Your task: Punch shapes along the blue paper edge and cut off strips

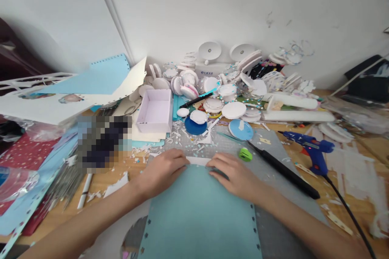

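A blue-green sheet of paper or card with small shapes punched along both side edges lies before me. My left hand has its fingers curled over the far left corner of the sheet. At the far right corner my right hand holds the edge between thumb and fingers. Between the hands, a white strip shows along the sheet's far edge. Both hands hide the corners and whatever lies under the fingertips. Just past my right hand sits a small green tool, possibly a cutter or punch.
A grey cutting mat lies under the work. To the right are a long black tool and a blue glue gun with its cord. Behind stand a lilac box and piled white discs. Paper sheets crowd the left.
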Tool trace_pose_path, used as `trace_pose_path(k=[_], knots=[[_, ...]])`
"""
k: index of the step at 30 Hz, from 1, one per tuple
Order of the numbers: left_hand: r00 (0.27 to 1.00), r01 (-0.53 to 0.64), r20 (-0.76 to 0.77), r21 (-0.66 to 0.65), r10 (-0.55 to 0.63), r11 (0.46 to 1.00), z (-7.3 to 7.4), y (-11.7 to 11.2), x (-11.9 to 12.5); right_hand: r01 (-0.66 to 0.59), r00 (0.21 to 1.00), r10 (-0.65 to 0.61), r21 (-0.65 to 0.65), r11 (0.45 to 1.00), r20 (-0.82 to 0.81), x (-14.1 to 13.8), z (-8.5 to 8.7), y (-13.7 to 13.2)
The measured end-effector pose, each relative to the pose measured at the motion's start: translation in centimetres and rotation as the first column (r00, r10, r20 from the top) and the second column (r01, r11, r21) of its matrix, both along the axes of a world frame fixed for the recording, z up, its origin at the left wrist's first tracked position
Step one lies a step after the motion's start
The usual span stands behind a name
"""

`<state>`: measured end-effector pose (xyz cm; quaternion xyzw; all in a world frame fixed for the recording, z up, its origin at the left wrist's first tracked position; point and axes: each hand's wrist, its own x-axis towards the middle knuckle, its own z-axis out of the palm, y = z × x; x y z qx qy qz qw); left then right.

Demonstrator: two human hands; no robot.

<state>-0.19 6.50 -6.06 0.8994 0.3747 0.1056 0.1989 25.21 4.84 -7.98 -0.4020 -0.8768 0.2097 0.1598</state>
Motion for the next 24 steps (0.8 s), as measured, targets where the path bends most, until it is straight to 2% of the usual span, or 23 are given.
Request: trace_pose_path(k=[2, 3, 4, 6, 8, 9, 10, 12, 15, 20, 24], knots=[[0.994, -0.097, 0.062, 0.115, 0.091, 0.989, 0.0, 0.1, -1.5, 0.013, 0.998, -0.014, -0.005, 1.0, -0.062, -0.4, -0.8, -0.2], [0.978, -0.2, 0.103, 0.188, 0.183, 0.962, 0.0, 0.3, -2.5, 0.023, 0.995, -0.023, 0.001, 1.0, -0.098, -0.5, -1.2, -0.3], [0.943, -0.329, 0.137, 0.259, 0.303, 0.908, -0.1, 0.6, -3.8, 0.032, 0.991, -0.03, 0.011, 0.999, -0.131, -0.6, -1.6, -0.3], [0.819, -0.565, 0.168, 0.402, 0.548, 0.721, -0.1, 1.4, -6.8, 0.04, 0.983, -0.035, 0.026, 0.999, -0.18, -0.6, -2.1, -0.4], [0.645, -0.696, 0.121, 0.499, 0.754, 0.516, -0.3, 2.2, -9.8, 0.035, 0.978, -0.028, 0.032, 0.999, -0.205, -0.6, -2.5, -0.4], [0.563, -0.73, 0.085, 0.518, 0.822, 0.446, -0.5, 2.5, -11.1, 0.032, 0.977, -0.025, 0.033, 0.999, -0.21, -0.5, -2.6, -0.4], [0.504, -0.748, 0.034, 0.517, 0.863, 0.417, -0.7, 2.8, -12.2, 0.031, 0.977, -0.023, 0.036, 0.999, -0.213, -0.5, -2.6, -0.4], [0.457, -0.763, -0.063, 0.483, 0.887, 0.428, -1.1, 3.3, -13.7, 0.028, 0.977, -0.019, 0.037, 0.999, -0.215, -0.5, -2.6, -0.3], [0.462, -0.767, -0.107, 0.451, 0.88, 0.457, -1.5, 3.6, -14.5, 0.025, 0.977, -0.017, 0.035, 0.999, -0.211, -0.6, -2.6, -0.3], [0.427, -0.798, -0.087, 0.431, 0.9, 0.421, -1.4, 3.8, -14.2, 0.028, 0.978, -0.023, 0.024, 0.999, -0.206, -0.5, -2.5, -0.4], [0.427, -0.815, -0.047, 0.413, 0.903, 0.407, -1.3, 3.6, -14.0, 0.031, 0.979, -0.028, 0.014, 0.999, -0.201, -0.5, -2.5, -0.4]])
